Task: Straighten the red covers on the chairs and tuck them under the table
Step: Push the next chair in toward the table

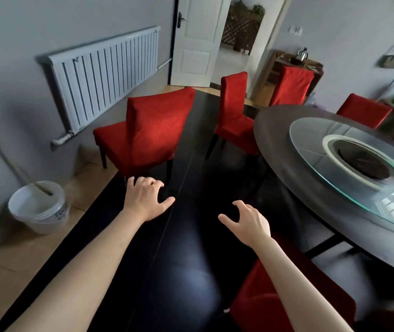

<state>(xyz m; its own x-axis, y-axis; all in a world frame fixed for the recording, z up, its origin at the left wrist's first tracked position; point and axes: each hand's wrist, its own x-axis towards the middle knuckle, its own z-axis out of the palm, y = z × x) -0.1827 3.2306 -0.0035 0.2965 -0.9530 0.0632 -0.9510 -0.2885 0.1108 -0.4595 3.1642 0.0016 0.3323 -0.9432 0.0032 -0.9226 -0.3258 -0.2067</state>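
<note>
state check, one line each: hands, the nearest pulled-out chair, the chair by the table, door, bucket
left hand: empty, fingers loosely curled
right hand: empty, fingers loosely curled
near chair: away from table, untucked
second chair: seat at the table edge
door: open
bucket: upright, lined

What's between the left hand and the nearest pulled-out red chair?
Head view: nothing but bare dark floor between the left hand and the red-covered chair just beyond it.

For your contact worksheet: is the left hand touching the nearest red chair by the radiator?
Apart. The head view shows dark floor between the left hand and the red chair.
</note>
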